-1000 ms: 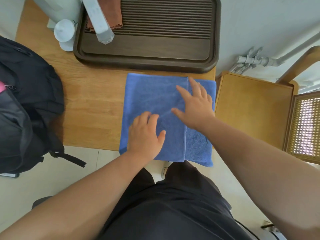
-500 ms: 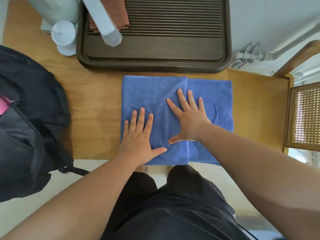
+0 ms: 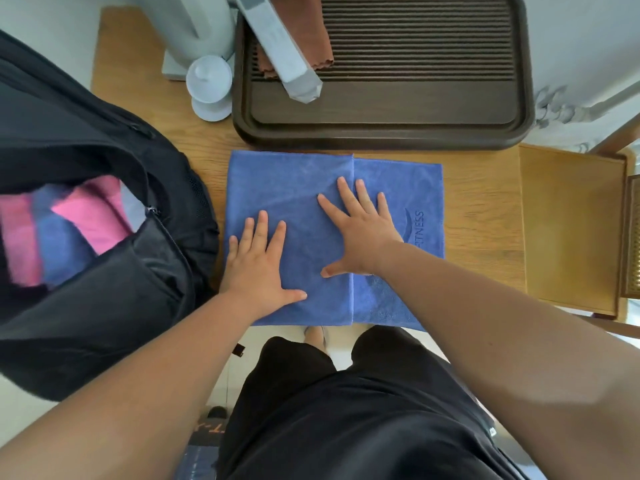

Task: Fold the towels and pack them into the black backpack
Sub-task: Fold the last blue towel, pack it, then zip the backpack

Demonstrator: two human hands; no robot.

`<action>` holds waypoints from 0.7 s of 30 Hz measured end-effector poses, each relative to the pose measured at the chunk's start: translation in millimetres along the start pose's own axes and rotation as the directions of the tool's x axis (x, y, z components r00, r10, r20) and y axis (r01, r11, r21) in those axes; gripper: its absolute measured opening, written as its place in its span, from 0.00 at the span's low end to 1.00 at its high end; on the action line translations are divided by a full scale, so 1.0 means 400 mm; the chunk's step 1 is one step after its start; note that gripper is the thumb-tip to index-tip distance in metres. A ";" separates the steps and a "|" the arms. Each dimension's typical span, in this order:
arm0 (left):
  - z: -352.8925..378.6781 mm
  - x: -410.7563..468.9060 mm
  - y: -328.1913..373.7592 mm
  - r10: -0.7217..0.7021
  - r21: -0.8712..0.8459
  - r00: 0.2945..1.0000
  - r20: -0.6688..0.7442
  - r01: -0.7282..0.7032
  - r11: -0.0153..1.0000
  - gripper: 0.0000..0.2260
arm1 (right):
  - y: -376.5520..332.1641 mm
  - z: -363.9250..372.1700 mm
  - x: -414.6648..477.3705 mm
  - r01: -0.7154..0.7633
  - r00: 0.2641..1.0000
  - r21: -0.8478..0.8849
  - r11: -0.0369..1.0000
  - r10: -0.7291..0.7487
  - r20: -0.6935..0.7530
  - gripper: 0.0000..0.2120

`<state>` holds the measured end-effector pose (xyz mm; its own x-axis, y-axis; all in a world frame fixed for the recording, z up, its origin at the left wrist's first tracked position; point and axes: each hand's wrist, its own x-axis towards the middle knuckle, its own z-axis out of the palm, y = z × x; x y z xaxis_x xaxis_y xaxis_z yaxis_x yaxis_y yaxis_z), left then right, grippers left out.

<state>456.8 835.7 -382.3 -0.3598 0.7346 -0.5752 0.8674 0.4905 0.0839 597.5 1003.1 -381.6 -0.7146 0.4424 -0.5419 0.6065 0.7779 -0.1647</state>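
The blue towel lies flat on the wooden table, right in front of the person, its near edge at the table's front edge. One flap is folded over from the left, and its edge runs as a straight line from the far side to the near side of the cloth. To the right of that line a single layer shows, with stamped lettering that ends in "TNESS".

Both hands are pressed down on it, holding nothing. The left hand rests palm down on the near left part of the folded flap, fingers straight and a little apart, thumb stretched out to the right. The right hand lies flat across the flap's edge, fingers spread wide and pointing away from the body, thumb reaching left toward the other hand.

The black backpack sits just left of the towel, close enough that it may be touching the towel's edge, though I can't be sure from here. Its main zip is open, and inside are folded pink towels with a blue one between them.

Behind the towel stands a dark slatted tray with a brown cloth on it and a long pale grey object lying across the cloth. A small white lidded cup stands just left of the tray, and a wooden chair is off to the right.
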 end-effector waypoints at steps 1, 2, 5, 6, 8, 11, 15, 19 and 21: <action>-0.001 -0.004 0.002 -0.004 -0.005 1.000 -0.008 0.004 1.000 0.59 | 0.006 -0.004 -0.004 -0.010 1.000 0.034 0.999 0.011 -0.016 0.61; -0.003 -0.009 0.008 -0.007 -0.013 1.000 -0.019 0.007 1.000 0.58 | 0.016 -0.007 -0.011 -0.026 0.999 0.075 0.997 0.029 -0.045 0.57; -0.010 -0.032 0.052 0.026 -0.049 0.992 -0.122 -0.032 0.998 0.47 | 0.060 -0.002 -0.043 -0.112 0.975 0.148 0.983 0.138 -0.175 0.45; -0.013 -0.040 0.072 0.055 -0.074 0.983 -0.174 -0.069 0.995 0.40 | 0.080 0.003 -0.054 -0.153 0.963 0.158 0.976 0.183 -0.198 0.42; -0.016 -0.052 0.118 0.095 -0.146 0.972 -0.216 -0.129 0.981 0.27 | 0.124 0.017 -0.079 -0.226 0.953 0.153 0.962 0.250 -0.169 0.40; -0.011 -0.064 0.191 0.115 -0.230 0.985 -0.125 -0.142 0.963 0.17 | 0.185 0.036 -0.105 -0.247 0.967 0.044 0.968 0.250 -0.058 0.43; 0.016 -0.070 0.253 0.040 -0.268 0.999 -0.025 -0.045 0.962 0.17 | 0.237 0.020 -0.093 -0.166 0.986 -0.047 0.985 0.165 -0.017 0.43; 0.046 -0.079 0.275 -0.033 -0.212 0.995 -0.089 0.014 0.977 0.19 | 0.255 -0.006 -0.076 -0.111 0.992 -0.022 0.994 0.110 -0.063 0.41; 0.057 -0.089 0.283 -0.052 -0.171 0.991 -0.125 0.030 0.985 0.20 | 0.236 -0.020 -0.075 -0.044 0.988 -0.006 0.999 0.042 -0.146 0.37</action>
<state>575.6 854.5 -370.8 -0.4445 0.7611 -0.4724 0.7846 0.5853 0.2046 673.5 1066.8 -374.4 -0.7316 0.5355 -0.4220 0.6350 0.7605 -0.1358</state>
